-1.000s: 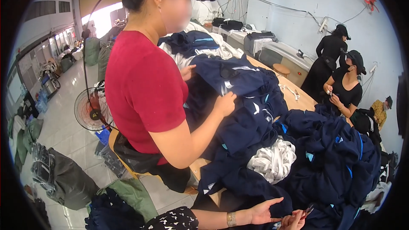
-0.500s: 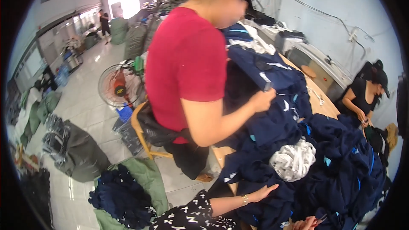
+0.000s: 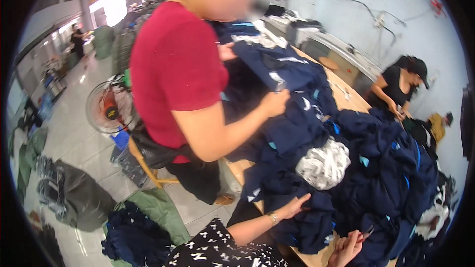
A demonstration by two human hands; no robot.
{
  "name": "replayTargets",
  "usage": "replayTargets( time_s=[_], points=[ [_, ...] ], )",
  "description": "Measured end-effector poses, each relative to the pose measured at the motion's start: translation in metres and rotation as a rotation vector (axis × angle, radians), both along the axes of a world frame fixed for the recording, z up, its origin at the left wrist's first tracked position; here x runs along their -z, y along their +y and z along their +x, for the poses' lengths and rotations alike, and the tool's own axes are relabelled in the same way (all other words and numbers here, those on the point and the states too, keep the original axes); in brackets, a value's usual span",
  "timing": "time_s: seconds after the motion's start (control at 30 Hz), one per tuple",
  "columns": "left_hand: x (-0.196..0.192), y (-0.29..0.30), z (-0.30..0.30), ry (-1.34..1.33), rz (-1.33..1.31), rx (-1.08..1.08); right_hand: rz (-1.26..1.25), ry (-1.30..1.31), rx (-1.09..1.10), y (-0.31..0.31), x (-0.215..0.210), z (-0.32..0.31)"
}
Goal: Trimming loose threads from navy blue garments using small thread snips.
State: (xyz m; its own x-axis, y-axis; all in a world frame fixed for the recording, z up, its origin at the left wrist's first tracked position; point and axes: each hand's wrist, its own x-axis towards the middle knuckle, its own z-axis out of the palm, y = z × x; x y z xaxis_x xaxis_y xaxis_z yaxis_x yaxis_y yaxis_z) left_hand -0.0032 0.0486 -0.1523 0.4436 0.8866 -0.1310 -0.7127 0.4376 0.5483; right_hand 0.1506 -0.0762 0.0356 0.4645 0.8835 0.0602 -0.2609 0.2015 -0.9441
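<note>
White bundle [image 3: 324, 165] amid heaped navy cloth [image 3: 391, 163]. My left hand [image 3: 293, 208], fingers extended, over navy cloth just this side of bundle. My right hand [image 3: 348, 248] gripping small scissors [image 3: 367, 232], nearer me than bundle, slightly right. Co-worker in red shirt [image 3: 178, 64] left of bundle.

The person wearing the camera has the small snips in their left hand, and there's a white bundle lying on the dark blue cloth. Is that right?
Not quite: the head view shows the small snips in the person's right hand, not the left hand. The white bundle does lie on the dark blue cloth.
</note>
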Motion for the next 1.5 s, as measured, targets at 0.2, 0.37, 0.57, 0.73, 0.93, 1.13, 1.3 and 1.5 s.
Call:
replayTargets(
  time_s=[0.2,0.37,0.57,0.73,0.93,1.13,1.3,1.5],
  points=[
    [-0.012,-0.001,0.002,0.019,-0.036,0.016,-0.021,0.052,0.009,-0.006,-0.003,0.002],
    [-0.018,-0.004,0.002,0.009,-0.041,0.027,0.008,0.060,-0.048,-0.003,0.007,0.006],
    [-0.015,-0.005,0.001,0.012,-0.044,0.024,-0.052,0.004,-0.024,0.004,0.015,0.004],
    [-0.016,-0.006,0.000,0.042,-0.088,0.013,-0.076,0.052,-0.035,0.005,0.006,-0.001],
    [-0.012,-0.004,0.004,0.055,-0.110,0.013,-0.086,0.068,-0.026,0.006,0.011,0.004],
    [-0.013,-0.003,0.000,0.036,-0.127,0.000,-0.171,0.005,-0.035,0.015,0.001,-0.006],
    [-0.014,-0.004,0.002,0.053,-0.128,0.014,-0.142,0.027,-0.038,0.020,0.001,-0.011],
    [-0.016,-0.005,0.002,0.024,-0.147,0.022,-0.155,0.026,-0.076,0.028,0.010,-0.009]
  ],
)
